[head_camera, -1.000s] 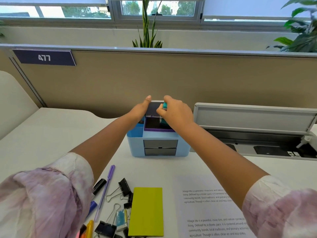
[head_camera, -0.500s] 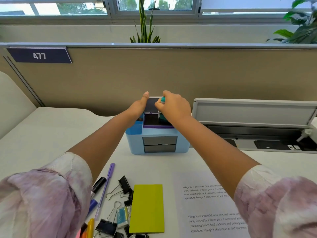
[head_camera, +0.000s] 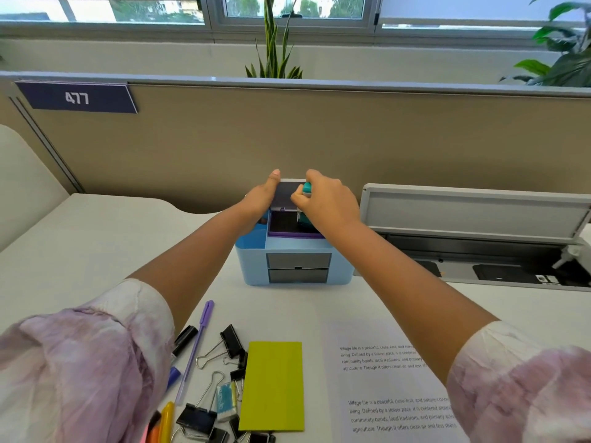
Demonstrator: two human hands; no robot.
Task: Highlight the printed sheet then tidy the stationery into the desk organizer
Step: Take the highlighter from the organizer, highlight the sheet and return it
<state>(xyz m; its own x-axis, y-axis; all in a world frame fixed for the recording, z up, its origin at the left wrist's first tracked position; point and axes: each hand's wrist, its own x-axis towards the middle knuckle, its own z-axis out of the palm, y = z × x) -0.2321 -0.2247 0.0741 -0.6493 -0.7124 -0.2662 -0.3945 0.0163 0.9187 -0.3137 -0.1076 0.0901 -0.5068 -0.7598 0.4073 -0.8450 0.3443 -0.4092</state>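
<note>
The teal highlighter is sitting in the right hand – fingers curling round it – over the blue organizer toward the desk's far edge, its lower end hiding. The left hand is resting against the organizer's left side; its fingers are out of sight.

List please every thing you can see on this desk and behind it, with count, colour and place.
desk organizer: one, light blue, desk centre
teal item: one, in right hand, over organizer
sticky notes: one pad, yellow-green, front
printed sheet: one, white, front right
binder clips: several, black, front left
purple pen: one, front left
black marker: one, front left
cable tray: one, grey, open, right
sign 477: one, navy, partition
plants: two, green, behind partition
left hand: on organizer's left
right hand: pinches teal item
</note>
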